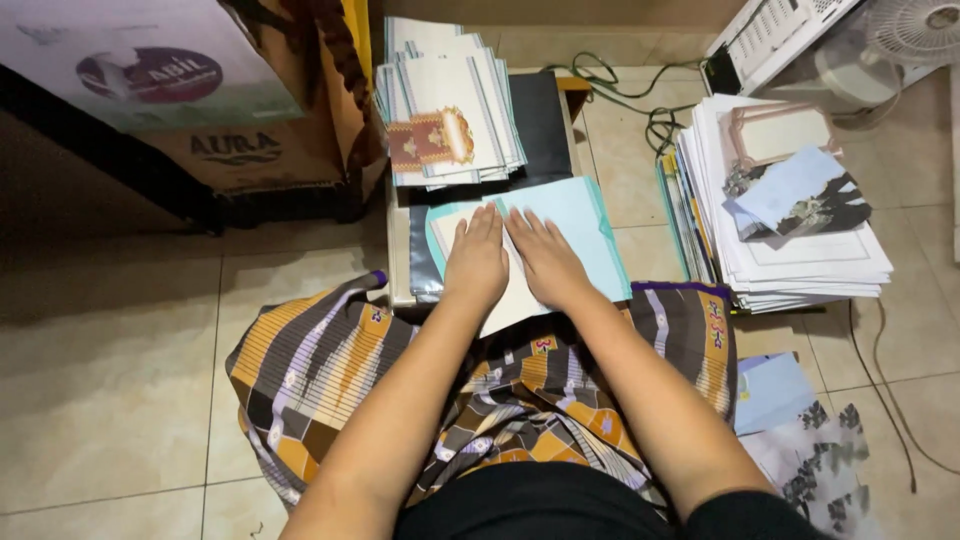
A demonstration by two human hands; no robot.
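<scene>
Head view: pale teal folded card [570,215], flat under both palms.

Brown cardboard box [250,150] upper left, white-purple label [150,70]

Home floor used as a paper workshop, beige tiled floor [110,380], stacked printed cards [450,100], piled paper sheets [800,255], cardboard boxes [240,150], standing fan [915,30], trailing cables [650,110]

Cardboard box [250,150] to my far left. Right of it, card stack [450,105]; further right, paper pile [790,240], green cable [640,100], fan [915,30].
</scene>
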